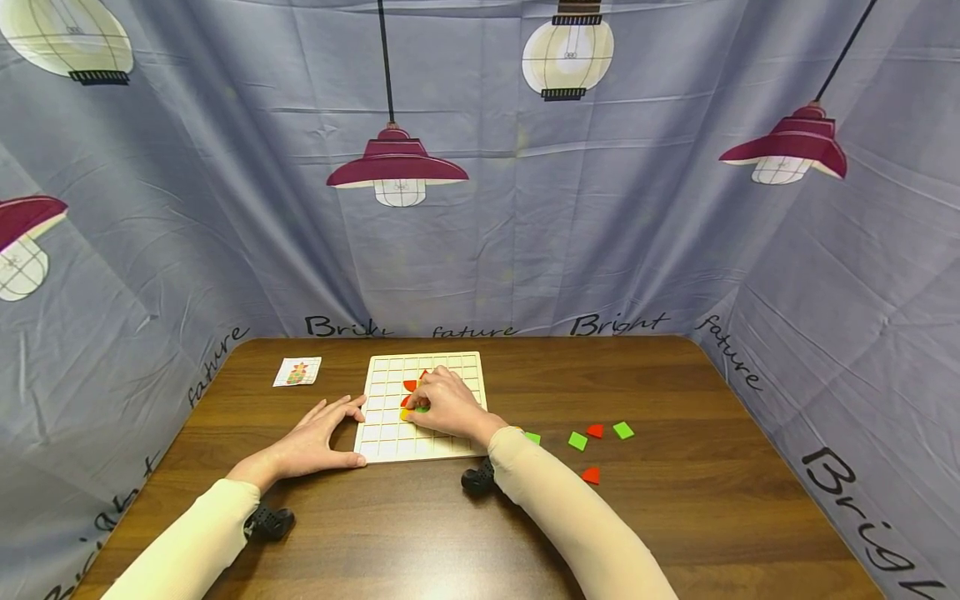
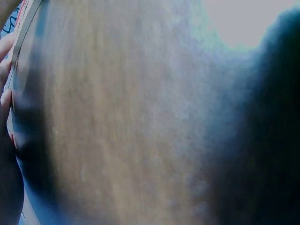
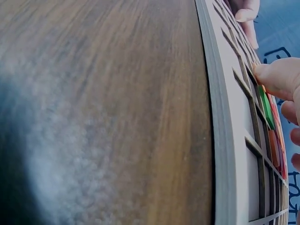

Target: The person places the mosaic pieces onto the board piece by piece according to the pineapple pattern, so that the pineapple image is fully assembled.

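Note:
A pale wooden grid board (image 1: 386,437) lies on the table. My right hand (image 1: 450,404) reaches over it, thumb and fingertips pinching a small yellow piece (image 1: 406,415) at a grid cell. Beside these fingers sit red pieces (image 1: 409,386) and a green piece (image 3: 266,108), partly hidden by the hand. At the board's left side rests my left hand (image 1: 315,442), thumb at the near corner and fingers spread along the edge. In the left wrist view only its fingers (image 2: 5,70) show, at the board's side.
To the right of the board lie loose green pieces (image 1: 623,430) and red pieces (image 1: 592,475), with one green piece partly behind the right wrist. A picture card (image 1: 297,372) with a pineapple pattern lies at the back left. A printed curtain (image 1: 495,250) surrounds the wooden table (image 1: 390,533).

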`<state>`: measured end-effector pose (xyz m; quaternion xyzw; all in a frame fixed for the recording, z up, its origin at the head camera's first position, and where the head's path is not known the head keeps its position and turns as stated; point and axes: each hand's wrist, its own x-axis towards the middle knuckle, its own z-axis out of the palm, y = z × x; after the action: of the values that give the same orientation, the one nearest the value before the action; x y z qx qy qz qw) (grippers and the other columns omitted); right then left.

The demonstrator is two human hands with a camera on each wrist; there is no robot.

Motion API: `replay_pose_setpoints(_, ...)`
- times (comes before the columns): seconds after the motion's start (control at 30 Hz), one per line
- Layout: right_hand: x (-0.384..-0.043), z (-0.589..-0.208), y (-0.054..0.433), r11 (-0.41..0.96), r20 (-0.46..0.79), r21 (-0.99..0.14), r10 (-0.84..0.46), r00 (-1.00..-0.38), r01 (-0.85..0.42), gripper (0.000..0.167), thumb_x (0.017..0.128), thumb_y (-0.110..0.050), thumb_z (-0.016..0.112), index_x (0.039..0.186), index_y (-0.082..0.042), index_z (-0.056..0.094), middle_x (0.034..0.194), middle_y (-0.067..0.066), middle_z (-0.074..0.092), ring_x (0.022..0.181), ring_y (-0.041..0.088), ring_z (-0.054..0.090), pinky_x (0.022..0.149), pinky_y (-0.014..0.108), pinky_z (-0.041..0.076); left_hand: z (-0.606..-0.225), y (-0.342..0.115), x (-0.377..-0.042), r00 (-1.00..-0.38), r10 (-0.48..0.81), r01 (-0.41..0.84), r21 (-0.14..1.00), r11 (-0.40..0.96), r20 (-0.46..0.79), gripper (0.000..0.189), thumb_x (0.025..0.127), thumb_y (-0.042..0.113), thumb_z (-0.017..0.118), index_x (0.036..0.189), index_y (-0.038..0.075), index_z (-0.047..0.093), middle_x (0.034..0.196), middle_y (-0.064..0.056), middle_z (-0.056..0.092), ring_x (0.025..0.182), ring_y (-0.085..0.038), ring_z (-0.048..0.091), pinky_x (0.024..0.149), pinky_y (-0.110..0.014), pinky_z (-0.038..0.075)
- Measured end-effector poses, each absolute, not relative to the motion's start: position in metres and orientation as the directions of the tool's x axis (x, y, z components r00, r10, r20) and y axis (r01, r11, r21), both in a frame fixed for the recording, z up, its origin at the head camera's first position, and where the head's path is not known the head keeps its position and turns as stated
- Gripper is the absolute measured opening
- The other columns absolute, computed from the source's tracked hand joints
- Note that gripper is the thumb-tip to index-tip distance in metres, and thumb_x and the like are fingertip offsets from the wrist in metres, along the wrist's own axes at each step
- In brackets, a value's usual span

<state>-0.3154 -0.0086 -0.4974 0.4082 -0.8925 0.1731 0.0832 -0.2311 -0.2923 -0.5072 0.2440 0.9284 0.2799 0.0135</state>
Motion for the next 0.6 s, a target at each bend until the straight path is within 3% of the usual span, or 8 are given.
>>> replay_pose_setpoints(0.43,-0.319,-0.483,0.012,0.611,0.280,-0.305,-0.676,-0.682,-0.731,0.019,0.088,-0.041,0.079,0.101,-0.027,0.081,0.086,-0.015,0.059,0.089,0.009,0.046,0.079,0.029,0.042,-0.509,-0.292,-0.231,-0.879,0.461,0.451,0.525,0.722,0.120,0.061,0.080,0.059,0.081,0.119,0.019,0.055,0.161,-0.012,0.039,0.149,-0.041,0.029,0.120,-0.066,0.008)
replay_pose_setpoints(0.6,-0.325,-0.471,0.035,0.605,0.313,-0.351,-0.643,-0.699,-0.714,0.020,0.089,-0.036,0.079,0.103,-0.023,0.081,0.091,-0.011,0.064,0.091,0.011,0.046,0.088,0.035,0.044,-0.508,-0.293,-0.230,-0.877,0.462,0.456,0.523,0.720,0.129,0.061,0.080,0.058,0.081,0.119,0.019,0.055,0.160,-0.013,0.040,0.149,-0.041,0.029,0.120,-0.066,0.008)
